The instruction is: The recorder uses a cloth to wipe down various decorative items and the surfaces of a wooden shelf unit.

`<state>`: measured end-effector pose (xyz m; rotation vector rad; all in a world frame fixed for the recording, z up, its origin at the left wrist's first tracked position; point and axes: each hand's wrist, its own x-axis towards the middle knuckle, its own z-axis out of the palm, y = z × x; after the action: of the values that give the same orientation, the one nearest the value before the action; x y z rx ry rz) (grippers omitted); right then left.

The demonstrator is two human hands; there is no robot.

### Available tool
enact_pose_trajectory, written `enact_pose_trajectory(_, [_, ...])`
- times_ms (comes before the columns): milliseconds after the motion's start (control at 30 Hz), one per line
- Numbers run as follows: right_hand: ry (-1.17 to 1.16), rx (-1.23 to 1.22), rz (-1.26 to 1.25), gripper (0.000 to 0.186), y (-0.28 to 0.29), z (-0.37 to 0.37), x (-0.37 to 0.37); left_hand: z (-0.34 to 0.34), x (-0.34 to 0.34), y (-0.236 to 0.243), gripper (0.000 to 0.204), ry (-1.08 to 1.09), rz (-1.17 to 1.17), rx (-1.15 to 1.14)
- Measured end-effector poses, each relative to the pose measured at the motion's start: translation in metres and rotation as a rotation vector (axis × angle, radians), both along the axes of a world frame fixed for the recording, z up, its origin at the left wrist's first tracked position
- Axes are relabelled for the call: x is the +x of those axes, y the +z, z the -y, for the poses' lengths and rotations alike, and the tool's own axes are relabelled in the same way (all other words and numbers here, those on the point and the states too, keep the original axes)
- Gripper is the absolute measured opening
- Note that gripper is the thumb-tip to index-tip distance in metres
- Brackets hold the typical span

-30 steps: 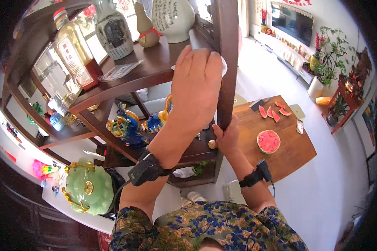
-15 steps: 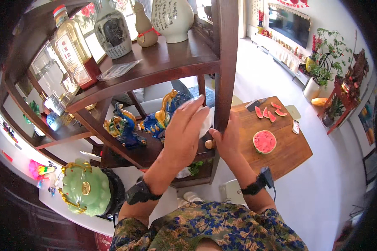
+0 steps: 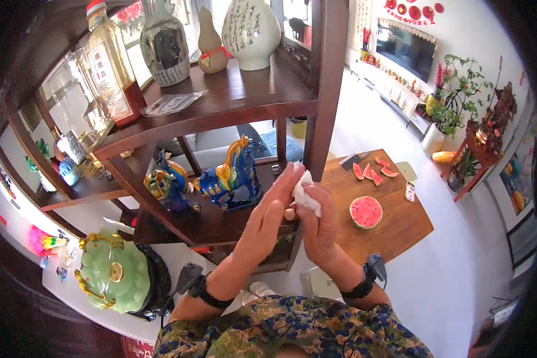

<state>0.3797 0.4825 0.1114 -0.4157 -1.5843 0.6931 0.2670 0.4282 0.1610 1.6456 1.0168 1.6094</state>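
Observation:
My left hand (image 3: 267, 222), its fingers straight and pressed together, holds a crumpled white tissue (image 3: 307, 196) against my right hand (image 3: 320, 231), which grips it with bent fingers. Both are in front of a dark wooden shelf (image 3: 250, 98), beside its upright post. Just left of them a blue and gold horse figurine (image 3: 225, 182) stands on the lower board, next to a similar figurine (image 3: 168, 191). A small tan round object (image 3: 289, 213) shows between my wrists. On the upper board are a bottle (image 3: 112, 77), vases (image 3: 250, 36), a gourd (image 3: 212, 51) and a flat packet (image 3: 170, 104).
A wooden table (image 3: 394, 232) at right holds a cut watermelon (image 3: 365, 212), several slices and a knife (image 3: 349, 161). A green ornament (image 3: 110, 271) sits on a white counter at lower left. Plants (image 3: 453, 113) and a television (image 3: 406, 48) are farther back.
My left hand has come down from the upper board to the right hand with the white tissue. My right hand has left the post, and both hands now meet on the tissue.

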Motion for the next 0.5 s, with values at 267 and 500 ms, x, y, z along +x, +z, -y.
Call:
enact_pose_trajectory(267, [-0.53, 0.577, 0.103, 0.032, 0.129, -0.042, 0.015, -0.003, -0.056, 0.058, 0.041, 1.001, -0.992, 0.691])
enact_pose_trajectory(500, [-0.589, 0.784, 0.1, 0.049, 0.138, -0.074, -0.017, -0.021, -0.079, 0.055, 0.045, 1.131, -0.993, 0.694])
